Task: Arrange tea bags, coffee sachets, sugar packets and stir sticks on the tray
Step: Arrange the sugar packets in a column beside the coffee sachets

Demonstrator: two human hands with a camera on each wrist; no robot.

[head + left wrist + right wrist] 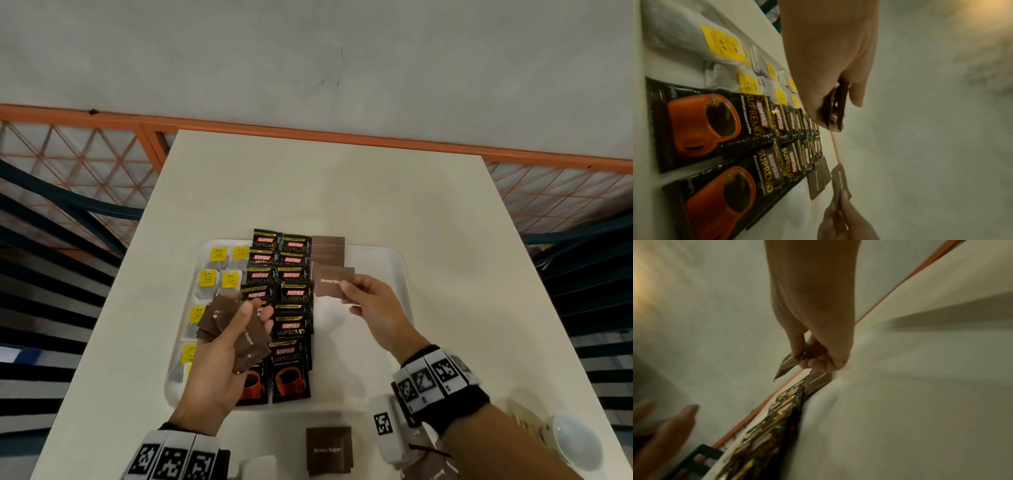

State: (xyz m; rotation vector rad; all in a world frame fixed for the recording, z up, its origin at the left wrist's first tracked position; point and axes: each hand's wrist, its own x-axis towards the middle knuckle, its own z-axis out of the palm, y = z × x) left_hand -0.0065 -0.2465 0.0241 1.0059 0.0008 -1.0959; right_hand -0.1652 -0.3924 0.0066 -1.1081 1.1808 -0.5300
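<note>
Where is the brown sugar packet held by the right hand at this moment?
In the head view, the brown sugar packet is pinched by the right hand right of the coffee sachets, nearer than the laid sugar packets.

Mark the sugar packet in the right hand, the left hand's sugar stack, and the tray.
Sugar packet (329, 286), head view, printed face.
Sugar stack (224, 317), head view, top packet.
Tray (394, 260), head view, far right rim.

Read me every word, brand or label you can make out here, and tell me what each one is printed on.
"KOPIKO SUPREMO": on the black coffee sachets in two columns on the tray.
"Brown Sugar": on the brown packet lying on the table.
"Sugar": on the packets gripped by the left hand.
"Brown", rest covered: packet pinched by the right hand.
Yellow tea bag tags: print too small.
Wristband markers: patterns, no text.
</note>
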